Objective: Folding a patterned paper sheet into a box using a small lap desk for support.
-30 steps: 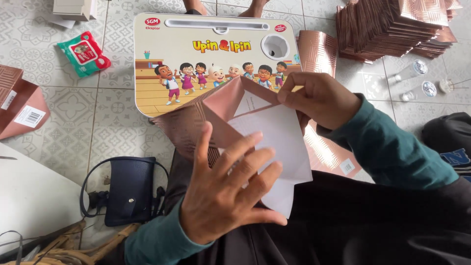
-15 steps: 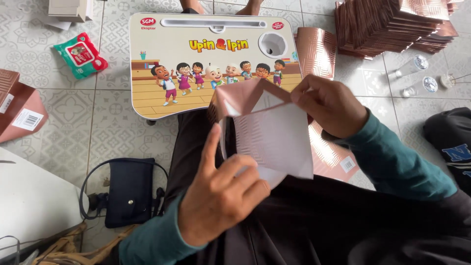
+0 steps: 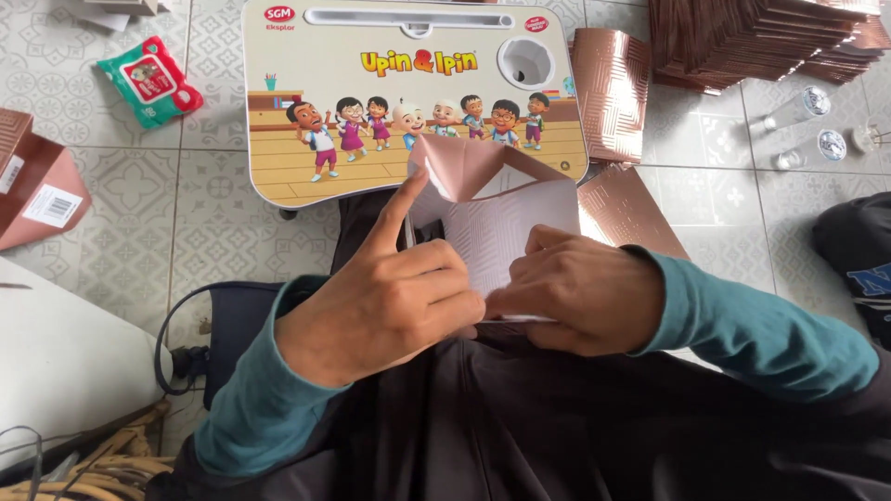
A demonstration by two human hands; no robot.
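Pinching the pink paper box (image 3: 497, 223) at its lower edge, both hands' grip holds it, flaps rising beyond the fingers.

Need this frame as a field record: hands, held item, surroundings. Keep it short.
view: head camera, looking down at lap
left hand: grips left side of carton, index finger raised along its edge
right hand: presses carton's lower right
carton: pink, glossy, half folded, top flaps open, white inside
lap table: cartoon print, on tiled floor just beyond carton
flat blanks: one by table's right edge, another under carton
stack: same blanks, top right
wipes pack: green, top left
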